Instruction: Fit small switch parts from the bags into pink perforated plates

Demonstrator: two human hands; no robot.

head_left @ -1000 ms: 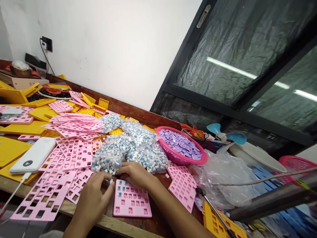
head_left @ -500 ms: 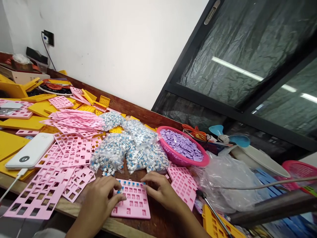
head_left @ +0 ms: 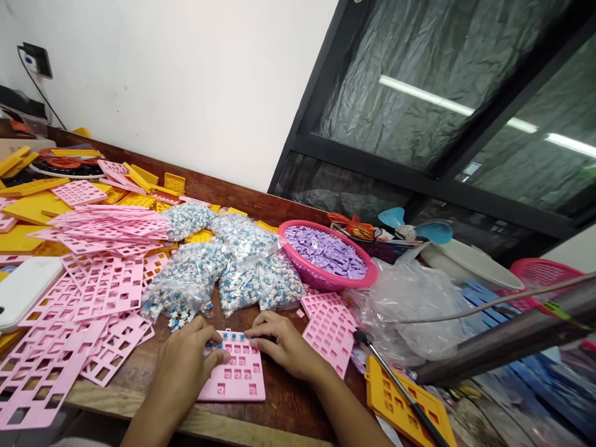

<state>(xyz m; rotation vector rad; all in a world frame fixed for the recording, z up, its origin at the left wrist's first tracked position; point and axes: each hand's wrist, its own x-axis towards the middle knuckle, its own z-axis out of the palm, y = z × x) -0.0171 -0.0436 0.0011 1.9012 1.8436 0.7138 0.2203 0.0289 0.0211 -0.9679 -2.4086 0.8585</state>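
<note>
A pink keyboard plate (head_left: 237, 388) with square openings lies flat on the wooden table near its front edge. Several blue-topped keyboard switches (head_left: 233, 336) sit in its top row. My left hand (head_left: 189, 360) covers the plate's left side, its fingers curled over that edge and the thumb lying across the openings. More blue switches show between that thumb and forefinger. My right hand (head_left: 286, 347) is at the upper right corner, thumb and forefinger drawn together at the end of the top row. Whatever is under its fingertips is hidden.
Clear bags of switches (head_left: 251, 279) lie behind the plate. A pink basket (head_left: 367, 276) holds purple pieces. Pink plates (head_left: 114, 288) are heaped at left by a white power bank (head_left: 28, 292). At right are a yellow plate (head_left: 403, 403), a black rod (head_left: 400, 385) and clear plastic (head_left: 414, 310).
The view has turned right, so the scene sits further left. The switch beside my right fingertips is now covered. Both hands stay on the plate.
</note>
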